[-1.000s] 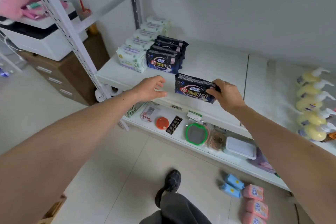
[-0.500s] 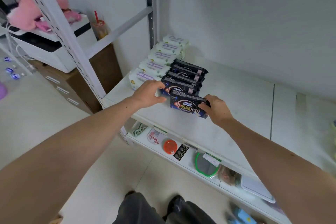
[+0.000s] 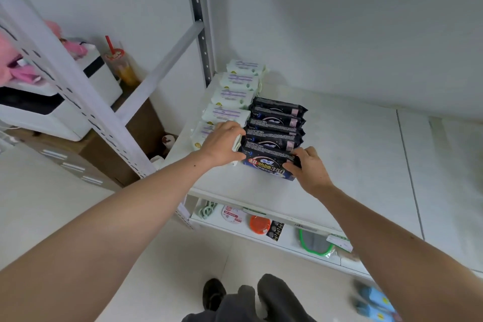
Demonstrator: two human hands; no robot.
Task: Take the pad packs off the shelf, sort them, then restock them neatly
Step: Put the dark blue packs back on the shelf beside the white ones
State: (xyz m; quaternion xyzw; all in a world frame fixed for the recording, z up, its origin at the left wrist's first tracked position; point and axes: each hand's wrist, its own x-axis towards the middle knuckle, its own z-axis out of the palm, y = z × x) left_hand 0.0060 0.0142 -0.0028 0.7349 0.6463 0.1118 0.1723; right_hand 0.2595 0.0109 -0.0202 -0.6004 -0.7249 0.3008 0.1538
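Right hand (image 3: pixel 308 170) pinches the front dark pack (image 3: pixel 266 165) at the head of its row on the shelf (image 3: pixel 352 165); left hand (image 3: pixel 222 145), fingers curled, steadies the white packs (image 3: pixel 227 112). Push too hard and the upright row could topple backward.

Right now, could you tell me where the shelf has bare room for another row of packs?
Bare shelf runs right of the dark packs to the back wall. The left end is crowded: white packs sit beside the dark row, both hands at its front.
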